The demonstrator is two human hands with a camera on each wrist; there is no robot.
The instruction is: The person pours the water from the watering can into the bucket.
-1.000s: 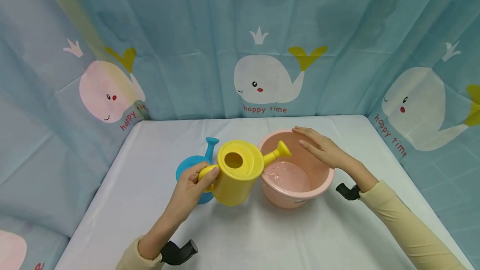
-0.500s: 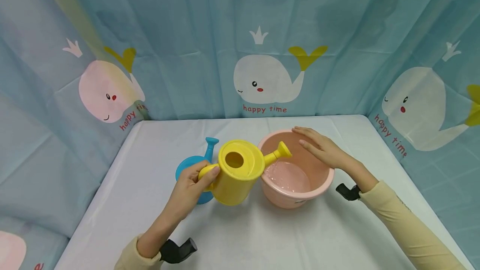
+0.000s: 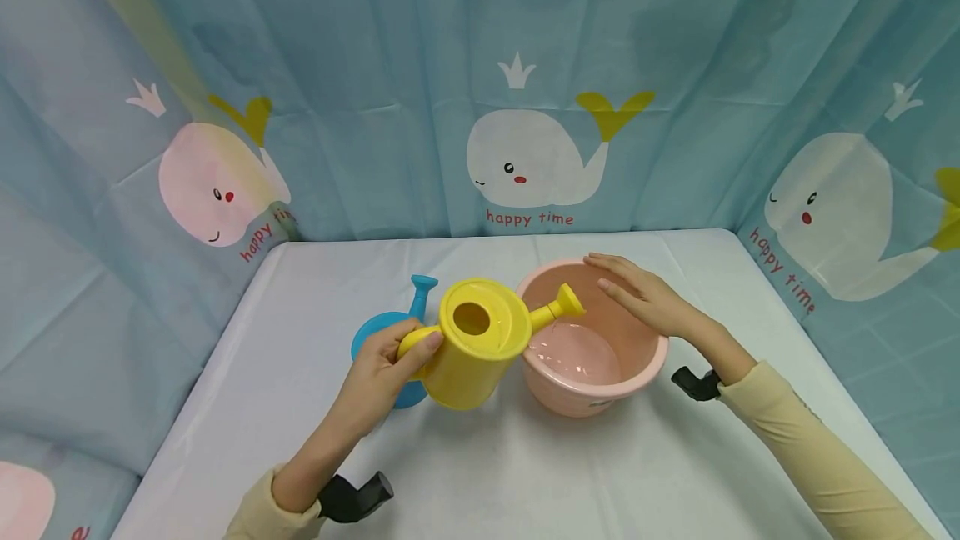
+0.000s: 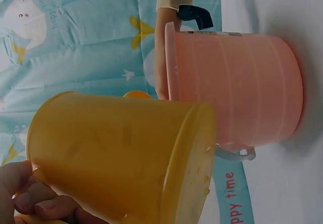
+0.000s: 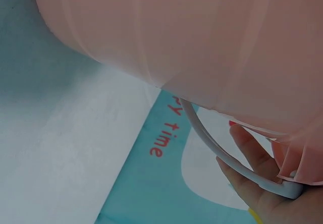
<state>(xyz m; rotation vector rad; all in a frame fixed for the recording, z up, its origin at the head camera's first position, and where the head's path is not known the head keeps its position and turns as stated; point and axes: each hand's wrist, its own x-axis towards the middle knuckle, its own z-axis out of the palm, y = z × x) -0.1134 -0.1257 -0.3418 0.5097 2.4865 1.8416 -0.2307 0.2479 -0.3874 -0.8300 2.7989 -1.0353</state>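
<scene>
My left hand [image 3: 386, 369] grips the handle of a yellow watering can [image 3: 472, 357], lifted and tipped a little to the right. Its spout [image 3: 558, 307] reaches over the pink bucket [image 3: 573, 394]; I see no stream leaving it. Drops cling to the base of the can [image 4: 121, 153] in the left wrist view. My right hand [image 3: 648, 298] rests on the bucket's right rim with straight fingers, the thumb over the inside. From the right wrist, fingers [image 5: 250, 146] show beyond the bucket wall, beside its grey handle [image 5: 217, 148]. Shiny liquid lies at the bucket's bottom.
A blue watering can [image 3: 382, 323] stands behind the left hand, partly hidden by it and the yellow can. The white-covered table [image 3: 517, 482] is enclosed by a blue curtain [image 3: 375, 148] printed with whales.
The yellow watering can has risen very slightly and shifted a little to the right. Ripples at the bottom of the bucket have calmed. My right hand has stayed on the rim.
</scene>
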